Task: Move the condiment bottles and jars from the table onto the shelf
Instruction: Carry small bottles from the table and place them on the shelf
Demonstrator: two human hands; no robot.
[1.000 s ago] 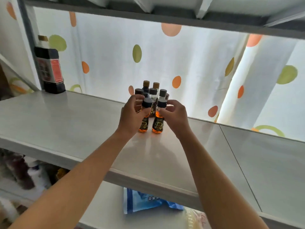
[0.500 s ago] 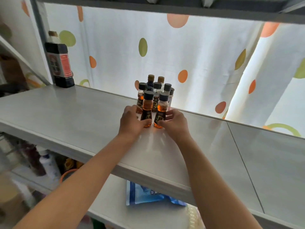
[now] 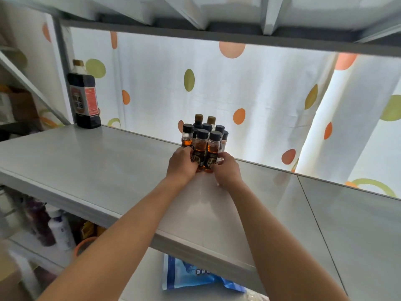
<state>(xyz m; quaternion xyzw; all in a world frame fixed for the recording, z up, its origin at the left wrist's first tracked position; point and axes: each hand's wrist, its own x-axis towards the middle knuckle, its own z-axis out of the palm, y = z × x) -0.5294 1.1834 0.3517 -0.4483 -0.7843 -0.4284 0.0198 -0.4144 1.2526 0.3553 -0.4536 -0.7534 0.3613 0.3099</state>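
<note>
Forearms stretch out over the pale grey shelf board (image 3: 112,170); left hand (image 3: 181,166) and right hand (image 3: 227,170) each curl round the base of a small amber-filled, dark-capped bottle (image 3: 200,148), (image 3: 212,151). Just behind stands the packed cluster of matching bottles (image 3: 206,127). Shove too hard and the back row topples!

Smooth shelf, clear bottles, soft cloth behind.
The shelf (image 3: 108,161) had a pale, smooth, faintly glossy top that caught soft reflections. The small bottles (image 3: 201,146) looked like clear glass or plastic, with matt dark caps and glossy printed labels. The big dark bottle (image 3: 83,98) was shiny with a paper-like label. The dotted curtain (image 3: 271,101) was thin matt cloth. A glossy blue plastic bag (image 3: 195,276) lay below.
</note>
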